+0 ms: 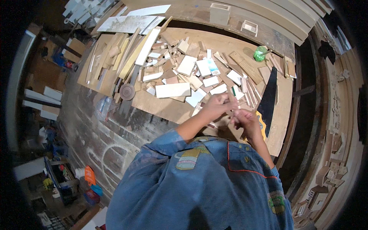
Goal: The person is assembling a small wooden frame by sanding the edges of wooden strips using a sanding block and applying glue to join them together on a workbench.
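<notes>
On the tabletop (92,132) lies a plywood sheet (161,107) — offcuts (187,65) heaped at twelve o'clock, long strips (148,46) at eleven, a black-bladed saw (270,92) between two and three.

Head-worn fisheye, single view: looks steeply down and forward over the plywood board (168,112) from its near side. Blue shirt (199,184) sits closest to lens, this side of board; board is mid-range; long planks (283,17) lie farther off, beyond board.
</notes>
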